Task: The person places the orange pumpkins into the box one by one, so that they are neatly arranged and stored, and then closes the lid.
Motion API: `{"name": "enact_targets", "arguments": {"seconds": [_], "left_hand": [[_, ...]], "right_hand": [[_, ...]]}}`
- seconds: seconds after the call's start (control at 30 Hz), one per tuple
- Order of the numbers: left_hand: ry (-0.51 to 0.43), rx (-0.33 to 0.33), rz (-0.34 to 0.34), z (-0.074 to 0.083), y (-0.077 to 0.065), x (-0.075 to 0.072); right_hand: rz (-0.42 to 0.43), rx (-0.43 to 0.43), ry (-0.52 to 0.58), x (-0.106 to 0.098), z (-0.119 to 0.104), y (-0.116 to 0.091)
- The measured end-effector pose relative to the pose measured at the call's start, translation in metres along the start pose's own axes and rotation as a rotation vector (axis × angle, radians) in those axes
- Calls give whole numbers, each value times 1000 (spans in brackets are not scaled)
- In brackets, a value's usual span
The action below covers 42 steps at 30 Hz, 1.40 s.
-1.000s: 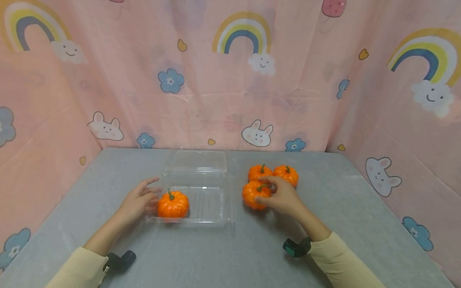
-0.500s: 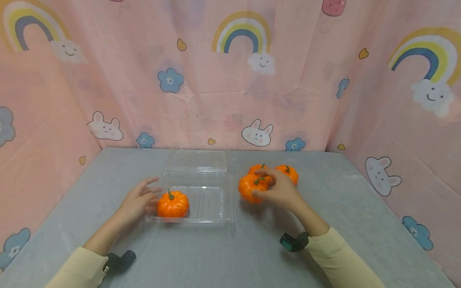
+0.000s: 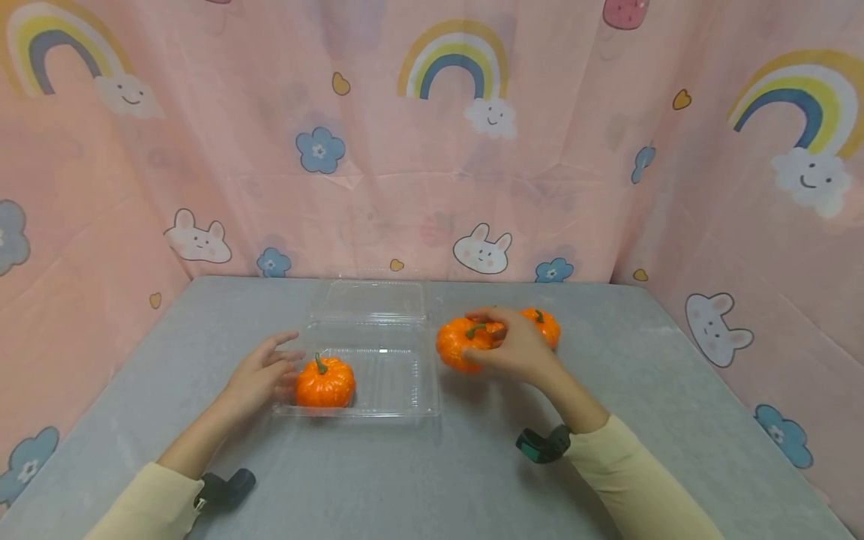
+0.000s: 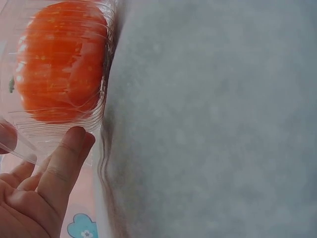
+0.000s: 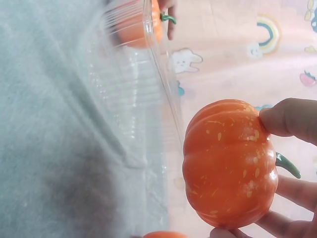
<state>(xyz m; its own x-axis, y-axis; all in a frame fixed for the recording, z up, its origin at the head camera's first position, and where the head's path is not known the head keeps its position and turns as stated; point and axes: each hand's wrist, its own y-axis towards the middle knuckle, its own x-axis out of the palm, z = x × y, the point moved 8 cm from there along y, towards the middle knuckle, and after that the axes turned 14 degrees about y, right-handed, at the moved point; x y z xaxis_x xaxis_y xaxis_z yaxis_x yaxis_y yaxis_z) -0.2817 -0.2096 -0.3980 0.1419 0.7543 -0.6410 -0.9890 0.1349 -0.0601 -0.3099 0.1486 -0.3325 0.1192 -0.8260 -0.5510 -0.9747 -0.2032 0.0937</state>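
Note:
My right hand [image 3: 523,349] pinches a small orange pumpkin [image 3: 459,345] with a green stem, just right of a clear plastic clamshell box [image 3: 385,382]. In the right wrist view, thumb and fingers grip this pumpkin [image 5: 230,163] by its stem side, and it hangs above the table. Another pumpkin [image 3: 325,384] sits inside the box at its left end. Beside that end is my left hand [image 3: 259,375], fingers extended. The left wrist view shows its fingertips [image 4: 74,139] against the clear wall, close to the boxed pumpkin [image 4: 64,59].
Behind my right hand stands a pumpkin [image 3: 545,330], with one more mostly hidden by the hand. The box's lid [image 3: 374,302] lies folded back toward the far edge of the grey table [image 3: 405,480]. A pink patterned curtain [image 3: 378,202] encloses the back and sides.
My right hand has lifted the nearest pumpkin off the table and carried it slightly left, toward the box. The left hand and the boxed pumpkin have stayed in place.

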Motion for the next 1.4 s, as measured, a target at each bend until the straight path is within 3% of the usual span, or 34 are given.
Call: {"name": "enact_targets", "arguments": {"seconds": [0.87,1.4], "left_hand": [[-8,18,-3,0,1,-2],[-12,14,-10,-1,1,-1]], "right_hand": [[-68,-111,93,39,-35,7],[-175,-186,155,69,-54,5]]}}
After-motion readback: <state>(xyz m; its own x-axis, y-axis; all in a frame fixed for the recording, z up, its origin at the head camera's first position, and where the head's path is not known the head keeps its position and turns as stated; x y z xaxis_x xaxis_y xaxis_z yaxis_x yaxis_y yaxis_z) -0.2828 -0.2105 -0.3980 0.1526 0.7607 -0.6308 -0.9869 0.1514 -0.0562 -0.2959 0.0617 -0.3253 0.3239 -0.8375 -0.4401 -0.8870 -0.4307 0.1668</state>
